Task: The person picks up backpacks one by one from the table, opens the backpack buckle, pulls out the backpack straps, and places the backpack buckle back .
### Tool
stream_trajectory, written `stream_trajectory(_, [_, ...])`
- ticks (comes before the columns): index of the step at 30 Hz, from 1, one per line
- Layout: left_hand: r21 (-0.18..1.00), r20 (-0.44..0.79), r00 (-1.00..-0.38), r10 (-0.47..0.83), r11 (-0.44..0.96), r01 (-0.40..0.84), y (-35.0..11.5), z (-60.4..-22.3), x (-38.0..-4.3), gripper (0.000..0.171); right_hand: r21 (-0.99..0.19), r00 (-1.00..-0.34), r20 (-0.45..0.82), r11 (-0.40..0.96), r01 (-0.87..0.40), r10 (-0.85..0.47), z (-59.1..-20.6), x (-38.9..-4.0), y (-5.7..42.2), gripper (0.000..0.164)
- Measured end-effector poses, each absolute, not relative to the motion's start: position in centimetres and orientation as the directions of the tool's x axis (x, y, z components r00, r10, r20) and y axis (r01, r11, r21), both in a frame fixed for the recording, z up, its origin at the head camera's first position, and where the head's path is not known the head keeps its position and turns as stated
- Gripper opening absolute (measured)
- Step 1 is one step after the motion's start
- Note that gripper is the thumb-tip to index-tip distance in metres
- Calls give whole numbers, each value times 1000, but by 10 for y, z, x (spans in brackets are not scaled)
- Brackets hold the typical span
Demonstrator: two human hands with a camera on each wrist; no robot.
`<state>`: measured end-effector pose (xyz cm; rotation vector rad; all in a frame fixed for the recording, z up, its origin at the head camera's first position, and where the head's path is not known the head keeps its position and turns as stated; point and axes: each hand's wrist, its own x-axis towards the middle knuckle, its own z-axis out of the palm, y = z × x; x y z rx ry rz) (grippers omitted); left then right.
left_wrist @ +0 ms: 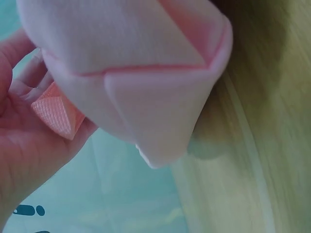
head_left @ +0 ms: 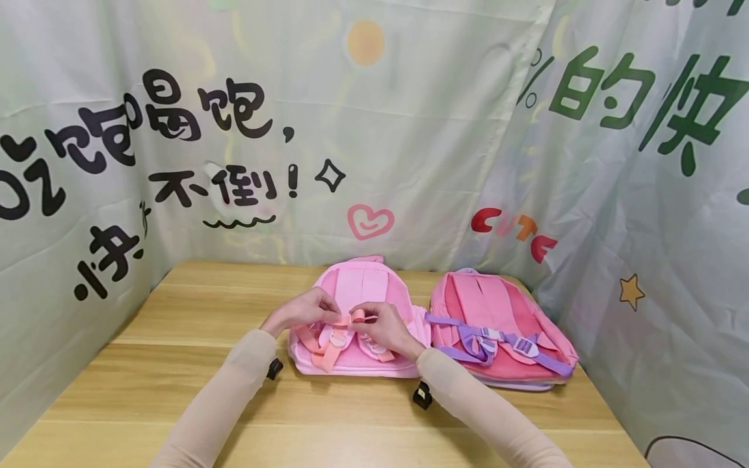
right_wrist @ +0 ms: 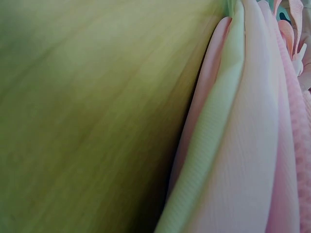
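Note:
A light pink backpack [head_left: 361, 286] lies on the table, its strap side facing up. Over its middle, my left hand [head_left: 307, 308] and right hand [head_left: 383, 324] meet with fingertips close together. The left pinches an orange webbing strap [head_left: 345, 320]; the right pinches a rolled part of orange webbing [head_left: 357, 316]. Below hang an orange buckle [head_left: 338, 338] and loose strap ends. In the left wrist view, a folded orange strap [left_wrist: 56, 111] lies against the palm, and pink fabric [left_wrist: 155, 102] covers much of the frame. The right wrist view mostly catches the backpack's pink side [right_wrist: 252, 131].
A darker pink backpack [head_left: 480, 292] with purple straps [head_left: 456, 354] lies close on the right, near the table's right edge. Printed cloth curtains [head_left: 409, 130] stand behind and at both sides of the wooden table [head_left: 193, 338].

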<state>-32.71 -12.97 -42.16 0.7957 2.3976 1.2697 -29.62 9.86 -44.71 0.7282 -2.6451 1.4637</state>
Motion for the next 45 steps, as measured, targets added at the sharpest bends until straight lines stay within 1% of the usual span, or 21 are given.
stream_trajectory(8, [854, -20, -798, 602, 426, 299, -127, -423, -327, 10, -801, -883, 265, 421, -425, -386, -447, -296, 99, 24])
stream_trajectory(12, [845, -15, -798, 603, 434, 312, -125, -423, -327, 10, -796, -877, 276, 418, -438, -393, -447, -296, 99, 23])
stream_trajectory(21, [845, 3, -774, 634, 412, 341, -124, -422, -327, 12, -796, -888, 258, 437, -419, -381, -448, -297, 99, 21])
stream_trajectory(28, [851, -27, -796, 605, 432, 299, -132, -424, -328, 12, -789, -889, 249, 453, -416, -384, -448, -297, 100, 25])
stream_trajectory(32, [857, -25, -809, 587, 429, 285, -131, -425, -328, 11, -784, -885, 259, 452, -426, -386, -447, -297, 101, 26])
stream_trajectory(39, [841, 8, -802, 597, 430, 328, -126, -426, -330, 10, -785, -896, 243, 468, -406, -372, -447, -296, 101, 25])
stream_trajectory(45, [846, -7, -791, 611, 425, 321, -127, -424, -327, 11, -782, -893, 249, 466, -413, -374, -449, -296, 101, 24])
